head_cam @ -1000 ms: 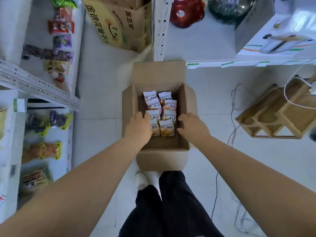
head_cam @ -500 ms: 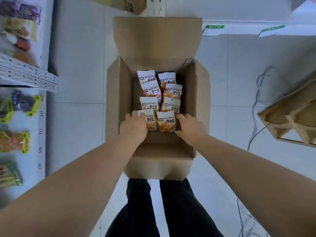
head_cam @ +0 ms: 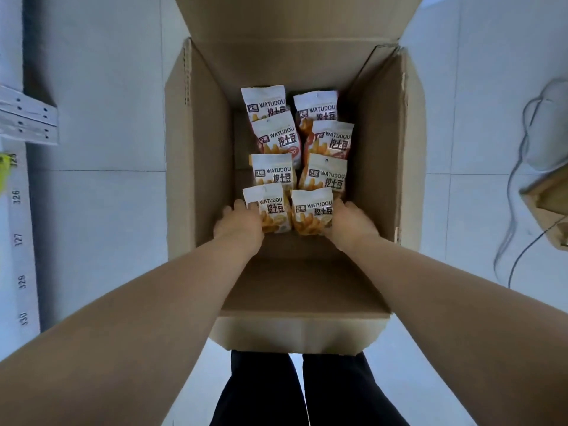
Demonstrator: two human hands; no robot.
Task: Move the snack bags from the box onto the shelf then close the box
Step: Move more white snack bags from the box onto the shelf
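**Snack bags in the open box, both hands on the nearest pair**

Snack bags [head_cam: 296,161] fill the middle of the open cardboard box [head_cam: 196,155] in two overlapping columns of four, white packs printed WATUDOU with fries pictured below. The box stands on the pale tiled floor [head_cam: 101,118] with all its flaps spread outward. The left hand [head_cam: 239,224] reaches down inside and its fingers curl round the left edge of the nearest left bag [head_cam: 272,210]. The right hand [head_cam: 350,221] does likewise on the right edge of the nearest right bag [head_cam: 312,212]; whether either grip is fully closed I cannot tell. At the left edge runs a white shelf [head_cam: 18,229] with number tags. A grey cable [head_cam: 516,186] trails over the floor at right, beside a wooden piece [head_cam: 550,207].
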